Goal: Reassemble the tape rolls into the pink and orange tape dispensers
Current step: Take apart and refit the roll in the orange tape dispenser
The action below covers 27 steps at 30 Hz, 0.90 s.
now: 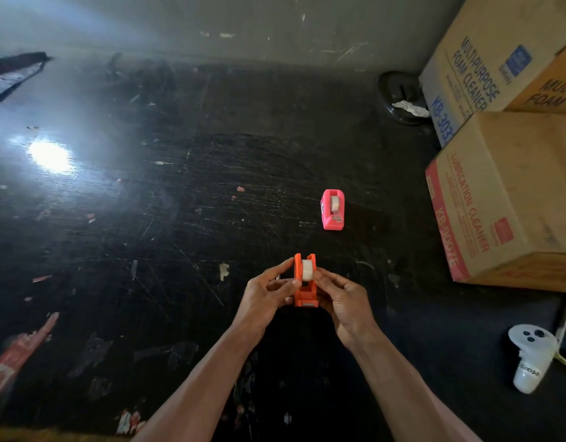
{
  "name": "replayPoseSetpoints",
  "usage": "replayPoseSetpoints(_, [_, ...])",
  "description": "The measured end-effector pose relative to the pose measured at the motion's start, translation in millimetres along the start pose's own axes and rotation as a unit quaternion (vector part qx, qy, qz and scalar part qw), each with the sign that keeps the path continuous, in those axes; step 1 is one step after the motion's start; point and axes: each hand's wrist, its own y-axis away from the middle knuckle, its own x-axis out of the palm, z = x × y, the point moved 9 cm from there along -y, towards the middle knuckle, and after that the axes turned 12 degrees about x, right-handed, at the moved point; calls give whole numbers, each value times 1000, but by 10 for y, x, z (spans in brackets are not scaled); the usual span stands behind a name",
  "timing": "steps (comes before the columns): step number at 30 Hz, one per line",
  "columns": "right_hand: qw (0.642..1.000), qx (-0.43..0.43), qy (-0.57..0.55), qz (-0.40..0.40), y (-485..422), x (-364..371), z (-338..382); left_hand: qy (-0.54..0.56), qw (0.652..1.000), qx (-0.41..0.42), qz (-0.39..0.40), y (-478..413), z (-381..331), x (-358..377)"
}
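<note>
An orange tape dispenser is held just above the dark table, cutter end toward me. A white tape roll sits between its two side walls. My left hand grips the dispenser's left side, thumb touching the roll's edge. My right hand grips the right side, fingertips on the roll. Farther away and to the right, a pink tape dispenser rests on the table with a pale tape roll seated in it.
Stacked cardboard boxes fill the right side. A white controller lies at the near right, a black round object with crumpled paper at the back. The scratched black table carries paper scraps and a torn label.
</note>
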Motion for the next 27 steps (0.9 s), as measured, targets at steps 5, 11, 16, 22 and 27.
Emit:
replayPoseSetpoints(5, [1000,9,8,-12,-64,-38,-91,6,1000,-3,-7,-14,82,14])
replayPoseSetpoints(11, [998,21,37,-37,-140,-122,-229,25,999,-35,-20,23,314,28])
replayPoseSetpoints(16, [997,34,38,-53,-199,-171,-321,-5,999,-39,-31,22,373,-4])
replayPoseSetpoints(22, [996,35,54,-61,-238,-191,-370,-50,997,-41,-32,-6,447,-32])
replayPoseSetpoints(27, [990,25,91,-102,-361,-252,-437,-61,997,-53,5,2,533,23])
